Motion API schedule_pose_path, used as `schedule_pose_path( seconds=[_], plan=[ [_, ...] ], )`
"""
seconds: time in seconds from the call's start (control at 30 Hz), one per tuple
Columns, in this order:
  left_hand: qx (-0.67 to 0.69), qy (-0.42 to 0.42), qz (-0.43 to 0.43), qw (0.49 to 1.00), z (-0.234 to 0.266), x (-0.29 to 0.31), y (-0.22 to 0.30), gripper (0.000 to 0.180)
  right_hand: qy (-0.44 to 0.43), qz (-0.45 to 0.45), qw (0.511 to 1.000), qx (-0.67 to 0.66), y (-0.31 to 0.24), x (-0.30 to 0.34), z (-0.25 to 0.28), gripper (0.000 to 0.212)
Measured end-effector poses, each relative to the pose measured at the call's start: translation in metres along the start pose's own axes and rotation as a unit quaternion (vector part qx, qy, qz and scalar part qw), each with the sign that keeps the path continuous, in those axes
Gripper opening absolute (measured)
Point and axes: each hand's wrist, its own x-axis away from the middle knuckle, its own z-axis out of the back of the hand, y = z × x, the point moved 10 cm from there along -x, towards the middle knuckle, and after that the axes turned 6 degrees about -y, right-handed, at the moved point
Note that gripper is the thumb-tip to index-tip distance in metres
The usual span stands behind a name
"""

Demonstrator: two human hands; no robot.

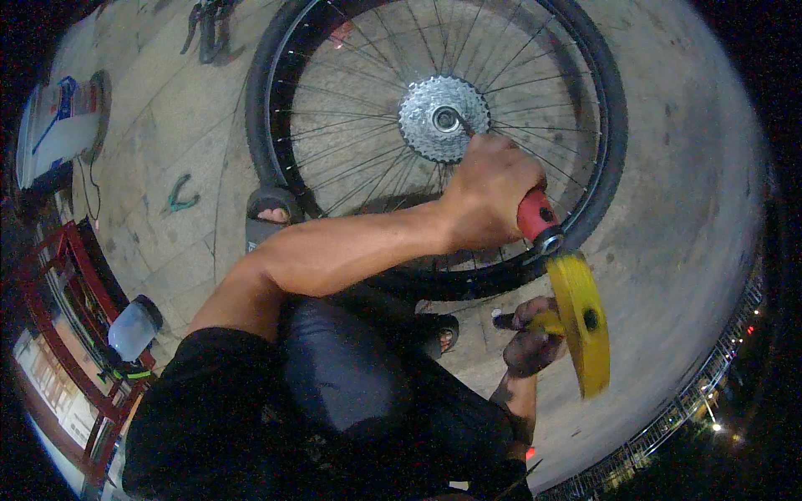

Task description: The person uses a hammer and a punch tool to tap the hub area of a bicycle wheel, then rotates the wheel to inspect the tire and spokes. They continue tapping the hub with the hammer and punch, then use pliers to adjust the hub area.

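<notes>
A bicycle wheel with a black tyre lies flat on the ground before me, its silver sprocket cassette facing up. My left hand is wrapped round a red-handled screwdriver, held slantwise over the spokes. Its dark shaft reaches the centre of the cassette; whether the tip touches is too small to tell. Below it, my right hand grips a yellow hammer, slightly blurred. The upper end of the hammer's head is close to the metal-capped butt of the screwdriver.
My sandalled feet stand by the near side of the tyre. Teal-handled pliers lie on the paving at left. Beyond them are a white container, a red metal frame and a clear tub. Dark bicycle parts lie at upper left.
</notes>
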Motion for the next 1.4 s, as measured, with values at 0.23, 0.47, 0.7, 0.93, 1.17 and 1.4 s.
schedule_pose_path(
  seconds=[0.23,0.47,0.7,0.93,1.17,1.4],
  plan=[
    [-0.015,0.001,0.006,1.0,-0.001,-0.002,-0.001,0.025,0.028,-0.011,0.997,-0.069,-0.02,-0.008,-0.001,0.054],
    [0.0,0.009,0.018,1.0,-0.002,-0.005,-0.008,0.029,0.006,-0.035,0.992,-0.119,-0.01,-0.012,-0.007,0.054],
    [0.023,0.027,0.04,0.999,0.001,-0.009,-0.014,0.028,0.032,-0.028,0.993,-0.112,-0.028,-0.018,-0.002,0.053],
    [0.022,0.023,0.06,0.998,0.004,-0.013,-0.015,0.028,0.008,-0.035,0.989,-0.144,-0.015,-0.024,-0.005,0.052],
    [0.07,0.036,0.035,0.996,0.012,-0.013,-0.013,0.04,0.017,-0.035,0.991,-0.124,-0.015,-0.022,-0.004,0.061],
    [0.004,-0.177,-0.066,0.982,-0.006,-0.029,-0.002,0.033,0.034,-0.077,0.984,-0.158,-0.007,-0.017,-0.001,0.061]
  ],
)
